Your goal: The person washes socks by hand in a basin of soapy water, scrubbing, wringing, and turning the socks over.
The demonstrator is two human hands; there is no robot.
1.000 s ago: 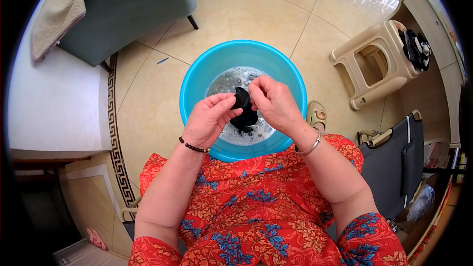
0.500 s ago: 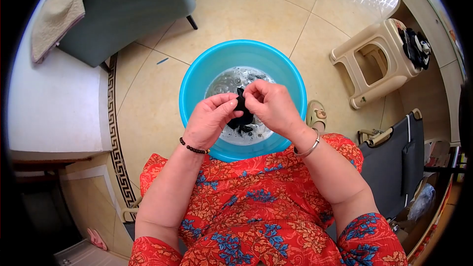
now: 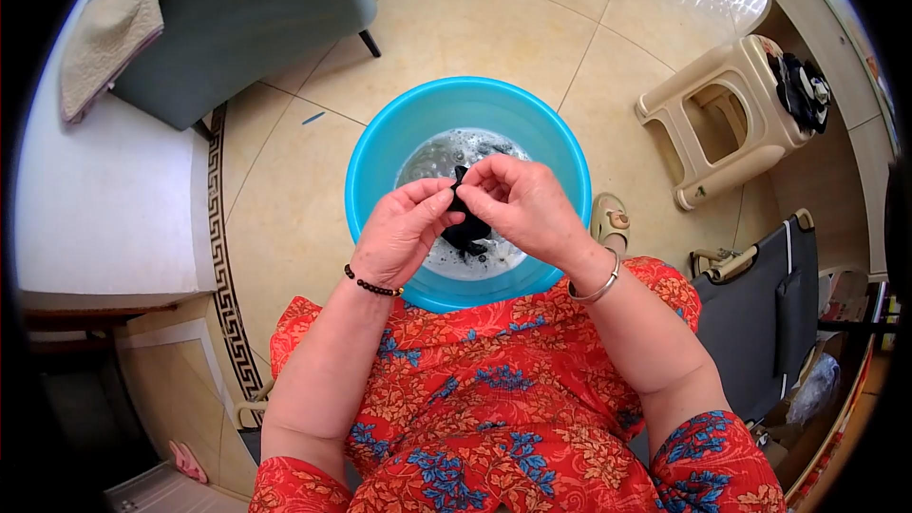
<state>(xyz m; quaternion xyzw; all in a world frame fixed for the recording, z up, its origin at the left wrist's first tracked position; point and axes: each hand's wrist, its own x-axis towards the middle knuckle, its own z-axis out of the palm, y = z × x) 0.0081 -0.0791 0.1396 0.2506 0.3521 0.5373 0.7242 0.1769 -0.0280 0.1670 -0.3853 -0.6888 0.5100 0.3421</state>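
Over a blue plastic basin [image 3: 380, 133], a wet black cloth [image 3: 468, 231] hangs between my two hands; it may be a small garment, but its kind does not show. My left hand [image 3: 404, 225] pinches its upper edge between thumb and fingers. Right beside it, my right hand [image 3: 518, 201] pinches the same edge, the fingertips of both hands almost touching. Below the cloth, soapy water [image 3: 437, 157] with foam and bubbles covers the basin's bottom. The cloth's lower end reaches down toward the suds; whether it touches them I cannot tell.
A beige plastic stool [image 3: 712, 123] at the right bears dark, bunched fabric [image 3: 800, 93]. A grey folding chair [image 3: 760, 323] stands at lower right. A grey-green armchair [image 3: 256, 19] is at upper left. A sandalled foot [image 3: 610, 220] rests beside the basin.
My right hand has shifted slightly left, closer to the left fingertips. Both hands keep their pinch on the black cloth, which has moved only a little.
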